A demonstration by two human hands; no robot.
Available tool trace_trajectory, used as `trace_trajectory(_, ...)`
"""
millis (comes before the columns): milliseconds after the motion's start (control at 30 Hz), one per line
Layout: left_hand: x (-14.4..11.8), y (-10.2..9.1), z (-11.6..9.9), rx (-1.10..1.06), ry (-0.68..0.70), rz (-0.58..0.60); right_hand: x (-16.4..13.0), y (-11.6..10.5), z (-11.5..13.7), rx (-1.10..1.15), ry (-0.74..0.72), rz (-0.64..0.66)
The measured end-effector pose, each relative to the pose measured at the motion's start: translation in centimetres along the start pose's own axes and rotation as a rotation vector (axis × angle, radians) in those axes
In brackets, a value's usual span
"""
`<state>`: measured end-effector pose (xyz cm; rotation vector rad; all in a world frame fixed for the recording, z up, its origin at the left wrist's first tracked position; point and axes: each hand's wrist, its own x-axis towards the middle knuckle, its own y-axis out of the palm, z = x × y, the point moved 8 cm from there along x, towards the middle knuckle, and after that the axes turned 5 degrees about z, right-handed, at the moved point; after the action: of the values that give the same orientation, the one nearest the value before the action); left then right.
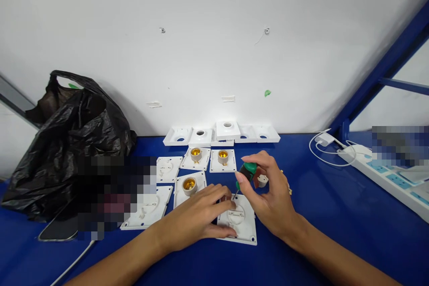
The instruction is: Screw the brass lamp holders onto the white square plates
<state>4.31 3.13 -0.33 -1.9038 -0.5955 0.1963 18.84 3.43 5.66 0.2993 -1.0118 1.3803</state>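
Note:
My right hand (pixel 273 199) grips a screwdriver (pixel 248 171) by its green and black handle. The thin shaft slants down to the upper edge of a white square lamp-holder base plate (pixel 247 229). Curled over that plate's left side, my left hand (pixel 203 214) holds it against the table, thumb near the lower edge and fingertips near the screwdriver's tip. Just behind my right fingers a round lamp socket (pixel 262 181) is partly hidden, with small brass pieces (pixel 288 183) beside the hand. A plate with a brass-lined socket (pixel 189 186) lies left of my left hand.
Two more plates with sockets (pixel 196 155) and two bare plates (pixel 167 170) lie on the blue table (pixel 321 241). Several white covers (pixel 228 130) line the wall. A black plastic bag (pixel 77 134) stands left, and a power strip (pixel 385 172) with white cables lies right.

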Motion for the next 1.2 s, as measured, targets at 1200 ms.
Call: trace_trajectory(1200,1.8,0.4,-0.8,0.181,-0.007,-0.156,-0.9,-2.0,-0.2,-0.083,-0.256,-0.184)
